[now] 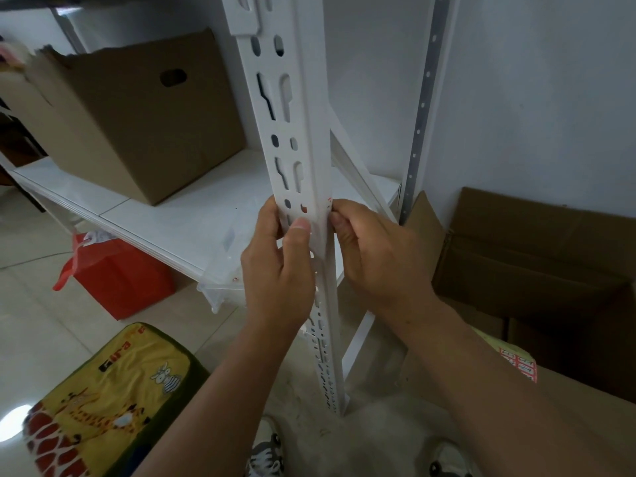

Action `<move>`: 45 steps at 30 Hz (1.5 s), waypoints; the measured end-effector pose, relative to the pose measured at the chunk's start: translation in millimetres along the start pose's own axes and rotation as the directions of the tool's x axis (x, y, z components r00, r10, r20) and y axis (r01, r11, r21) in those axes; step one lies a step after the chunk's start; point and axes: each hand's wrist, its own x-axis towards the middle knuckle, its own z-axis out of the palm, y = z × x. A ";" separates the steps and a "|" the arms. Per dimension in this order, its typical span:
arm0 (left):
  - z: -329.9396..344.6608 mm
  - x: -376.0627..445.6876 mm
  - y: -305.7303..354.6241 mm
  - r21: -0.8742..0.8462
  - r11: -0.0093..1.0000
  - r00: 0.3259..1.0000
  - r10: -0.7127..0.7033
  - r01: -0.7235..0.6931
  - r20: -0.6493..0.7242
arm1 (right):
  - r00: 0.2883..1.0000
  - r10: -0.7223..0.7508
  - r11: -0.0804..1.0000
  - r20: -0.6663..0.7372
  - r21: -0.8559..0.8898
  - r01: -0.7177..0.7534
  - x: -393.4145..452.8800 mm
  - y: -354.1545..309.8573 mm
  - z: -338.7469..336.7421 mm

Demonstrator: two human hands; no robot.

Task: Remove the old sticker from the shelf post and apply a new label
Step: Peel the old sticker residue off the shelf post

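A white slotted shelf post [289, 132] runs down the middle of the head view. My left hand [278, 270] grips the post from the left, its thumb pressed on the front face. My right hand [375, 253] is on the post's right side, fingertips curled against the corner edge. A small red-and-white sticker [329, 200] shows on that edge just above my right fingers; most of it is hidden. A sheet of red-printed labels [521, 364] lies on a cardboard box at the lower right.
A brown cardboard box [137, 115] stands on the white shelf [172, 215]. A red bag [117, 273] sits below the shelf on the floor. A yellow patterned cushion [113, 401] lies at the lower left. Flattened cardboard boxes [533, 256] lean against the wall at right.
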 end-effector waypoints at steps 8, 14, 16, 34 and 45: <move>2.8 -0.8 0.8 0.008 1.000 0.999 -0.013 0.014 -0.034 | 0.971 0.241 0.944 0.013 0.231 -0.237 3.4 -2.5 0.3; 8.2 -2.6 1.4 0.016 1.000 0.997 -0.025 0.027 -0.074 | 0.990 0.135 0.983 -0.050 0.129 -0.127 2.4 -4.2 0.3; 9.0 -2.9 1.3 0.017 0.999 0.997 -0.029 0.030 -0.074 | 0.992 0.120 0.987 -0.051 0.118 -0.113 2.1 -3.7 0.6; 7.5 -2.8 -1.9 0.016 1.000 0.999 -0.020 0.021 -0.051 | 0.995 -0.098 0.994 -0.018 -0.050 0.097 5.3 -0.2 -2.3; 3.3 -0.1 -4.1 0.011 0.999 0.999 0.033 -0.032 -0.038 | 0.992 0.128 0.981 -0.009 0.150 -0.125 2.7 5.8 2.4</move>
